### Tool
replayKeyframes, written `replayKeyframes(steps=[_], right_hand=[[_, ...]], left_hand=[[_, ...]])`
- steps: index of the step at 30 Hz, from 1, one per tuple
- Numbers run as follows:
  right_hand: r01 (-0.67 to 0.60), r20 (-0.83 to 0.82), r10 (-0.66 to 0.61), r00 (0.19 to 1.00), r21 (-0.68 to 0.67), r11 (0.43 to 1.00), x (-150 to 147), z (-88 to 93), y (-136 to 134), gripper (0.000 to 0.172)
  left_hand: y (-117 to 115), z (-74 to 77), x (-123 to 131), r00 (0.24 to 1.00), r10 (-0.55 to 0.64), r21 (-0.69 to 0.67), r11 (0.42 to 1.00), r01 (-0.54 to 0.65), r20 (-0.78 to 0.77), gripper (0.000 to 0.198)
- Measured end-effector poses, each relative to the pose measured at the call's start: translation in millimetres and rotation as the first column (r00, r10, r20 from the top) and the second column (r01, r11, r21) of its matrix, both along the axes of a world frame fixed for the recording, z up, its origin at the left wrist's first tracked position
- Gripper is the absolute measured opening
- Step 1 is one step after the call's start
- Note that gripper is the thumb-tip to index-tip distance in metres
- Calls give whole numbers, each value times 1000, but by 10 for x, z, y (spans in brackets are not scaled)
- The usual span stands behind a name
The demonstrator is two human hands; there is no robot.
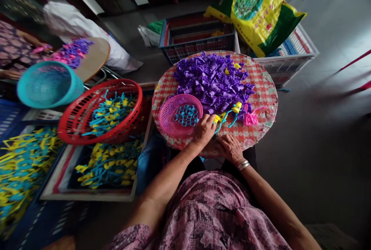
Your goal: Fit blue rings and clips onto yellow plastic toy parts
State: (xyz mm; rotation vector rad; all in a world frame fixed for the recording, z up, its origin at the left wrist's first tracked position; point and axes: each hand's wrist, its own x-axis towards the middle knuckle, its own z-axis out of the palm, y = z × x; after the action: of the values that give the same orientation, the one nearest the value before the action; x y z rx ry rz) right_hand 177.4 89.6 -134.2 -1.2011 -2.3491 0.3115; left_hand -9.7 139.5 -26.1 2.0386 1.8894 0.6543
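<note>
Left hand: my left hand [204, 129] lay knuckles up on the table [264, 87], just right of the pink basket [169, 118]. The fingers curled down onto the near end of the yellow-blue pieces [226, 115]. I could not tell whether they gripped one or only touched it.
Right hand: my right hand [230, 148] rested palm down on the near edge of the table, fingers loosely spread, holding nothing. A bracelet [242, 165] sat on that wrist.
Yellow-blue pieces: a few lay on the checked cloth between my left fingertips and a pink part [251, 119], just below the purple heap [211, 80].
Purple heap: it covered the middle and far side of the table, touching the pink basket's far rim.
Pink basket: it stood on the table's left side, with blue rings [187, 114] in it.
Red basket: the red basket [128, 84] stood left of the table, propped on a tray [87, 195], and held more yellow and blue parts.
Teal basket: the teal basket [77, 87] lay tipped farther left.
Far left: another person's hand [43, 46] was at a second table [97, 55] bearing purple and pink parts.
Behind: a blue crate [197, 43] and a yellow-green sack [257, 10] stood beyond the table.
</note>
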Motion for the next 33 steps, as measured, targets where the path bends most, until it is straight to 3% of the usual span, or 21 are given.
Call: replayKeyframes(steps=[4,7,10,14,19,22,24,27,30,33], right_hand=[[-10,1,10,1000,8,1000,22,19,4,31],[-20,-12,20,1000,-22,1000,37,76,33,29],[-17,-35,14,999,-88,996,19,183,57,28],[48,9,-47,999,-90,995,-103,338,-12,30],[-173,177,163,971,39,984,-365,406,-32,40],[-146,243,124,962,74,986,-455,397,212,40],[-65,245,45,968,74,995,-455,411,449,38],[-35,245,24,969,40,999,-410,518,759,32],[-17,249,4,968,48,999,-438,754,905,25],[-29,232,6,973,98,995,-644,1037,952,28]], left_hand=[[-255,39,-111,918,-25,144,989,-36,397,32],[-460,23,-170,725,90,30,988,-151,683,36],[-662,2,-256,505,187,-67,967,-246,842,50],[-937,-16,-468,354,215,-75,927,-368,910,53],[-1224,-63,-754,176,254,-139,862,-488,951,54],[-1314,-91,-865,59,271,-203,832,-517,961,52],[-1352,-102,-915,-24,266,-242,832,-499,964,49],[-1398,-113,-966,-98,266,-282,853,-439,959,46],[-1434,-132,-992,-192,304,-355,867,-351,933,50],[-1452,-143,-996,-282,358,-427,871,-242,890,54]])
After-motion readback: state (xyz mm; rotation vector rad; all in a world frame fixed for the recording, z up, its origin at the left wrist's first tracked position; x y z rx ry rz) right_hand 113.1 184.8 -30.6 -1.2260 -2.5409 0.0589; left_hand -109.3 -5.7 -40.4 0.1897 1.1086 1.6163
